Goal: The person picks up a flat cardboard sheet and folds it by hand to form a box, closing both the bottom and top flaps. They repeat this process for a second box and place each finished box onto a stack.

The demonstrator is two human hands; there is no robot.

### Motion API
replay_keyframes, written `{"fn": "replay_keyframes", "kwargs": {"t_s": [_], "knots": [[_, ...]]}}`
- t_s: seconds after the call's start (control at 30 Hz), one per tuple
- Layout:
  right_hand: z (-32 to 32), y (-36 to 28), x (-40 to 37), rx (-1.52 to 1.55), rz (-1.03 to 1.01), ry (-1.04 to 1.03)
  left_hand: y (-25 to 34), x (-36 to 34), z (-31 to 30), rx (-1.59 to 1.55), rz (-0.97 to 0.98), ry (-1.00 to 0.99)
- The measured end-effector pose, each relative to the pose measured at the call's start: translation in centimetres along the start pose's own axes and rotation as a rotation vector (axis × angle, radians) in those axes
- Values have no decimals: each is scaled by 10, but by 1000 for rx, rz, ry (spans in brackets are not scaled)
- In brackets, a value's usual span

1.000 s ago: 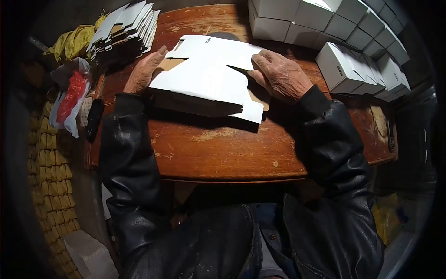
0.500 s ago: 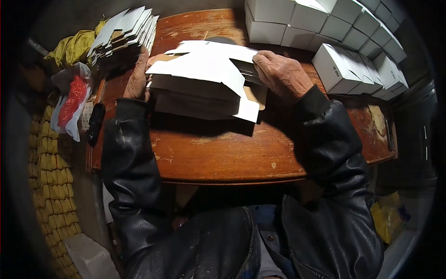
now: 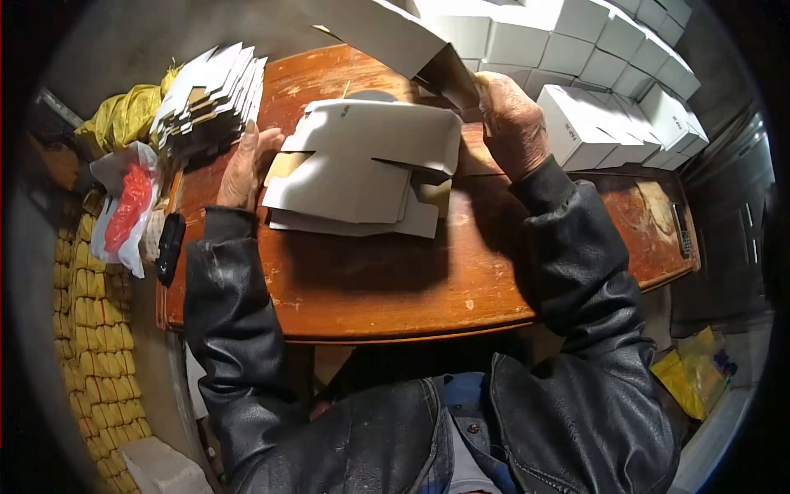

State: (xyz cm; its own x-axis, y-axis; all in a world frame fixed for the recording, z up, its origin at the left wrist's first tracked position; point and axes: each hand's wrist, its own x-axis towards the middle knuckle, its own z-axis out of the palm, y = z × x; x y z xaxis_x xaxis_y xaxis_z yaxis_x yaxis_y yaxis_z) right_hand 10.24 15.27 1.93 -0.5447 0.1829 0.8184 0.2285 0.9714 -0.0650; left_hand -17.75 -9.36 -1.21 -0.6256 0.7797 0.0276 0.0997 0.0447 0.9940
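My right hand (image 3: 514,115) grips one end of a white cardboard box (image 3: 387,37), lifted and tilted over the far side of the table; its top runs out of view. Below it lie a few flattened white cartons (image 3: 362,160), stacked loosely with flaps and slots showing. At their left edge my left hand (image 3: 247,165) is upright with its fingers stretched out, holding nothing. Just beyond that hand stands a thicker pile of flat cartons (image 3: 210,99).
Rows of finished white boxes (image 3: 568,41) fill the back right, with several more boxes (image 3: 605,123) in front. A yellow bag (image 3: 123,115), a plastic bag with red contents (image 3: 127,206) and a black object (image 3: 170,247) lie left. The worn wooden table (image 3: 370,296) ends near me.
My right hand has raised a box up and away from the flat cartons, which now lie exposed. My left hand has come off the carton and its fingers have opened.
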Motion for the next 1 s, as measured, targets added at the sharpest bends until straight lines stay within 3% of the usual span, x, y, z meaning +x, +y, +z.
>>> {"fn": "replay_keyframes", "kwargs": {"t_s": [0.2, 0.3, 0.33, 0.37, 0.43, 0.47, 0.5, 0.53, 0.63, 0.7, 0.8, 0.87, 0.9, 1.0], "knots": [[-41, -3, 15, 114, 36, 244, 9, 4, -1, 120, 197, 223], [-57, 0, 11, 398, 302, 145, 40, -8, 29, 77, 308, 252], [-60, 3, 9, 500, 376, 86, 56, -19, 45, 14, 230, 238], [-60, 5, 6, 738, 430, 37, 61, -18, 60, -58, 306, 150], [-69, 4, -1, 886, 603, -115, 73, -19, 89, -111, 273, -5], [-71, 5, -6, 905, 574, -164, 78, -21, 105, -203, 264, -59], [-71, 1, -13, 1218, 653, -182, 81, -20, 121, -296, 252, -117], [-71, 3, -22, 1167, 644, -231, 76, -16, 135, -424, 229, -18], [-74, 5, -42, 1129, 716, -376, 83, -20, 168, -542, 383, -108], [-71, 9, -53, 1099, 653, -388, 77, -18, 168, -601, 319, -160], [-86, 11, -38, 1179, 905, -660, 88, -29, 174, -624, 238, -142], [-77, 17, -47, 1323, 860, -542, 81, -27, 171, -607, 167, -147], [-82, 26, -43, 1279, 815, -622, 77, -26, 170, -600, 131, -154], [-100, 30, -32, 1223, 843, -586, 72, -24, 164, -560, 78, -221]]}}
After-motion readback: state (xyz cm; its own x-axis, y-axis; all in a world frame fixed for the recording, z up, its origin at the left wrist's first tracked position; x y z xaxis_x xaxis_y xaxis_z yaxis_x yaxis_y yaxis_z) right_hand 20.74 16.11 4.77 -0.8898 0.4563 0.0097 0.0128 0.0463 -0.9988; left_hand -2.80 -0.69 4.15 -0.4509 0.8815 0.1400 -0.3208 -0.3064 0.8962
